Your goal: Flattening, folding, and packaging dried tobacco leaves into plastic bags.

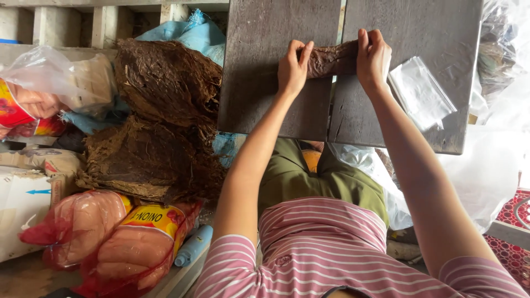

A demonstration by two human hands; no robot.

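Observation:
A brown roll of dried leaf (pixel 333 59) lies across the gap between two dark wooden boards (pixel 259 83). My left hand (pixel 292 69) presses on its left end, fingers curled over it. My right hand (pixel 373 58) grips the right end from above. Both forearms reach straight out from my striped shirt. The middle of the roll shows between the hands; its ends are hidden under my fingers.
A big heap of dried brown leaves (pixel 160 116) lies to the left of the boards. Red net sacks of onions (pixel 116 237) sit at lower left beside a cardboard box (pixel 22 215). A clear plastic bag (pixel 420 92) rests on the right board. More plastic sheeting (pixel 486 171) hangs at right.

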